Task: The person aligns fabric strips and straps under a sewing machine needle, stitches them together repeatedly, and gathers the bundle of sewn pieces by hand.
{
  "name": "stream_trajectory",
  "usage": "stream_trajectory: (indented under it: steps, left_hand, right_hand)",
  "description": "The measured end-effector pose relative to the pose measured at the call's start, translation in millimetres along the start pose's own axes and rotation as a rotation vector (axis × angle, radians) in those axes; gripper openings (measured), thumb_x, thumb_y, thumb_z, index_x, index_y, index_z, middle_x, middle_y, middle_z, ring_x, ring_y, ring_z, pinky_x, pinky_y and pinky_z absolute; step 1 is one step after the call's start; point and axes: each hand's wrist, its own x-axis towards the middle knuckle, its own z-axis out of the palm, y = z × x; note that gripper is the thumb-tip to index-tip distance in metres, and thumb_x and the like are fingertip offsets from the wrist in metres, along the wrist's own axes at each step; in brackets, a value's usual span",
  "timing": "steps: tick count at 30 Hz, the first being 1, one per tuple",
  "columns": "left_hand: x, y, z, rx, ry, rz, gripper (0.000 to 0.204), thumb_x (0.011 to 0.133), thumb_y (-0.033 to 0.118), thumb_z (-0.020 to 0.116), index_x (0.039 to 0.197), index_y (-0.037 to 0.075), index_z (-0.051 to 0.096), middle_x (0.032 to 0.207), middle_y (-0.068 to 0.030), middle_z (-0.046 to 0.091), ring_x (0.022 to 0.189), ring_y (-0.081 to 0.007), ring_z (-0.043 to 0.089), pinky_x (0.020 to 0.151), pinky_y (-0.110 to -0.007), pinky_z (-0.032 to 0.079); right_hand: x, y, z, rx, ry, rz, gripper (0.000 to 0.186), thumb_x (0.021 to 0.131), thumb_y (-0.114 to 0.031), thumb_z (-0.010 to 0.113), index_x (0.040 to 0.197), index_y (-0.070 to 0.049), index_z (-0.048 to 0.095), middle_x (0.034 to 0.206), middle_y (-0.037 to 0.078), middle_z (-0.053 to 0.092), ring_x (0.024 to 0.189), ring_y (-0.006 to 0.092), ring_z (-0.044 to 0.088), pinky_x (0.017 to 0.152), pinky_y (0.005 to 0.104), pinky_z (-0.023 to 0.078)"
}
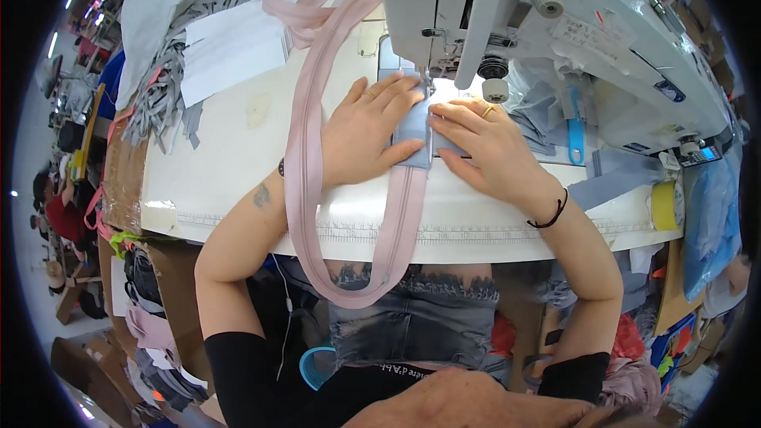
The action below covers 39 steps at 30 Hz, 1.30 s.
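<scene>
A small blue-grey fabric piece lies under the needle area of a white sewing machine, over the end of a long pink zipper tape. My left hand rests flat on the fabric's left side, fingers stretched toward the presser foot and thumb apart at the lower edge. On the other side, my right hand lies palm down, its fingertips beside the foot and its thumb spread. The tape loops over the table's front edge, then runs up past my left wrist to a pile at the back.
White sheets and grey fabric strips lie at the back left. To the right are a blue-handled tool, grey fabric pieces and a yellow tape roll. A printed ruler strip follows the table's front edge.
</scene>
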Motion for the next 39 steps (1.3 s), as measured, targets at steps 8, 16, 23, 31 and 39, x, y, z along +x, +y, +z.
stream_trajectory:
  steps: [8, 16, 23, 31, 39]
  left_hand:
    - [-0.3, -5.0, 2.8, -0.038, 0.035, 0.021, 0.054, 0.096, 0.032, 0.06, 0.139, 0.004, 0.046, 0.145, -0.021, 0.047, 0.135, -0.0394, 0.042, 0.116, -0.049, 0.028]
    - [2.2, -5.6, 4.5, -0.034, 0.071, 0.017, 0.053, 0.096, 0.035, 0.061, 0.135, 0.003, 0.049, 0.145, -0.0186, 0.046, 0.139, -0.0367, 0.04, 0.112, -0.051, 0.034]
    - [-4.9, 3.9, -9.1, -0.029, 0.113, -0.148, 0.032, 0.088, 0.019, 0.07, 0.111, 0.003, 0.055, 0.102, -0.0171, 0.063, 0.104, -0.0337, 0.061, 0.085, -0.045, 0.048]
    - [-25.6, -4.3, -67.2, 0.119, -0.353, -0.284, 0.029, 0.095, 0.031, 0.062, 0.099, 0.003, 0.052, 0.085, -0.0195, 0.067, 0.074, -0.0408, 0.067, 0.064, -0.048, 0.051]
    - [-54.0, -54.4, -87.3, 0.994, -0.177, 0.161, 0.021, 0.086, 0.02, 0.061, 0.1, 0.005, 0.064, 0.115, -0.0169, 0.066, 0.127, -0.0357, 0.055, 0.114, -0.071, 0.015]
  right_hand:
    - [1.2, -1.8, 1.6, -0.063, 0.066, -0.034, 0.033, 0.086, -0.019, 0.068, 0.114, -0.001, 0.066, 0.124, 0.009, 0.063, 0.118, 0.0265, 0.057, 0.095, 0.0403, 0.045]
    - [-0.1, 2.3, 2.3, -0.052, 0.049, -0.044, 0.033, 0.086, -0.018, 0.068, 0.113, 0.0, 0.067, 0.123, 0.01, 0.063, 0.118, 0.0266, 0.057, 0.098, 0.0392, 0.044]
    - [1.9, -1.2, 1.7, -0.045, 0.053, -0.052, 0.032, 0.087, -0.017, 0.067, 0.115, -0.001, 0.067, 0.124, 0.009, 0.063, 0.119, 0.0266, 0.057, 0.097, 0.041, 0.045]
    - [0.6, -18.5, 5.7, -0.036, -0.068, -0.099, 0.035, 0.09, -0.012, 0.061, 0.124, -0.008, 0.064, 0.135, 0.007, 0.06, 0.13, 0.0261, 0.051, 0.113, 0.0542, 0.035]
    - [1.9, -21.0, 6.8, -0.022, -0.082, -0.14, 0.042, 0.09, -0.011, 0.06, 0.132, -0.011, 0.059, 0.139, 0.007, 0.057, 0.132, 0.0272, 0.049, 0.112, 0.0566, 0.035]
